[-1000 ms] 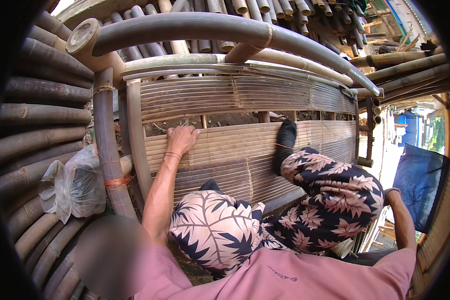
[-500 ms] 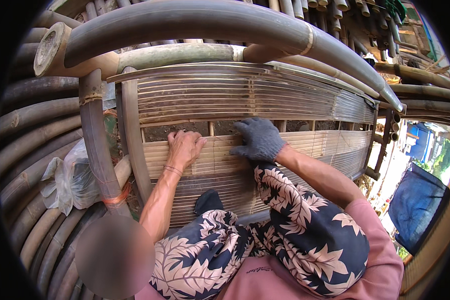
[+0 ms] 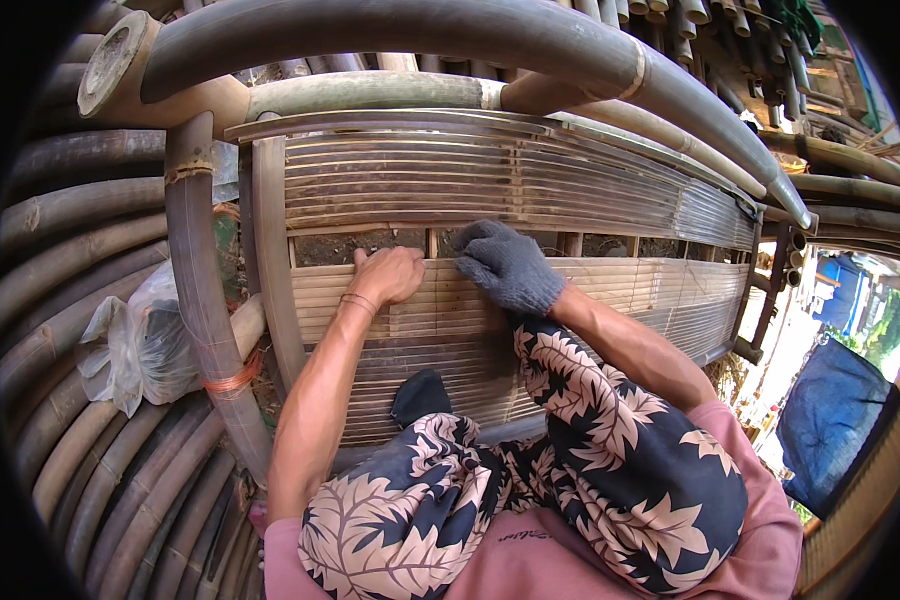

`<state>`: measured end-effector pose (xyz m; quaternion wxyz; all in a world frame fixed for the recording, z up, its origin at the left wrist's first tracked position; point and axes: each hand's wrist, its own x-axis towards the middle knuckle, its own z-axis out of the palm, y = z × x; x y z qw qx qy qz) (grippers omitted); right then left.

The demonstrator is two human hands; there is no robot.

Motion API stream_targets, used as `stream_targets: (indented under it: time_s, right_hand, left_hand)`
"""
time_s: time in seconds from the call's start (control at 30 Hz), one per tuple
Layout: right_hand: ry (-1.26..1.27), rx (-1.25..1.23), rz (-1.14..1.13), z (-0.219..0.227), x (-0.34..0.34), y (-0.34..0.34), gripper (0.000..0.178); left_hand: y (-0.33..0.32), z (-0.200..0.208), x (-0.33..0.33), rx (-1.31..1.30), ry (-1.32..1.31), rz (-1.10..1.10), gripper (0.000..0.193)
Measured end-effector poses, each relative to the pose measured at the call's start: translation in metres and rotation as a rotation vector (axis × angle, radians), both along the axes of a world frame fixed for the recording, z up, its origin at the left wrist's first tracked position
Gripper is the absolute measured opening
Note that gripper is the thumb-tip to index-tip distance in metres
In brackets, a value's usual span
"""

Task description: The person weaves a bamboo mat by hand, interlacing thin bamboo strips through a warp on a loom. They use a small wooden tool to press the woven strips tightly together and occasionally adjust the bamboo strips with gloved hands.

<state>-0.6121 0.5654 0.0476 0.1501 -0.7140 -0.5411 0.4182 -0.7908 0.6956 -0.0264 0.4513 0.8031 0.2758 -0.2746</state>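
A slatted bamboo panel (image 3: 332, 303) of pale strips lies across the seat of a dark bamboo bench in front of me. My left hand (image 3: 390, 274), bare with a thin cord round the wrist, is closed over its far edge. To the right, my right hand (image 3: 510, 268) in a grey knitted glove is closed at the same edge, fingers bent and partly hidden. Beyond that edge a gap with short crosspieces shows dark ground. A darker slatted bamboo panel (image 3: 400, 185) lies past the gap, and dark slats continue under my knees.
A thick bamboo rail (image 3: 400, 28) arches along the far side, joined to an upright bamboo post (image 3: 195, 230) bound with orange twine. A clear plastic bag (image 3: 145, 345) rests on the bamboo poles at left. Blue netting (image 3: 835, 415) hangs at the right.
My left hand has moved a little to the right along the panel's edge, its fingers turning inward. The gloved fingers of my right hand have drawn together. The view has shifted slightly.
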Motion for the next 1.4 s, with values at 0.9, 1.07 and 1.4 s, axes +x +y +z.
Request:
stream_targets:
  time_s: [0.9,1.07,1.4]
  right_hand:
    - [-1.338,-0.515,-0.385,0.136,0.152,-0.156,0.057]
    - [0.151,-0.417,-0.66,0.079,0.048,-0.061,0.059]
    - [0.324,-0.144,-0.354,0.044,-0.016,0.041,0.027]
  left_hand:
    - [-0.083,0.047,-0.016,0.191,-1.064,-0.049,0.015]
    - [-0.099,0.116,0.003,0.041,-1.261,-0.165,0.012]
    - [-0.065,0.106,-0.031,0.424,-1.093,0.065,0.028]
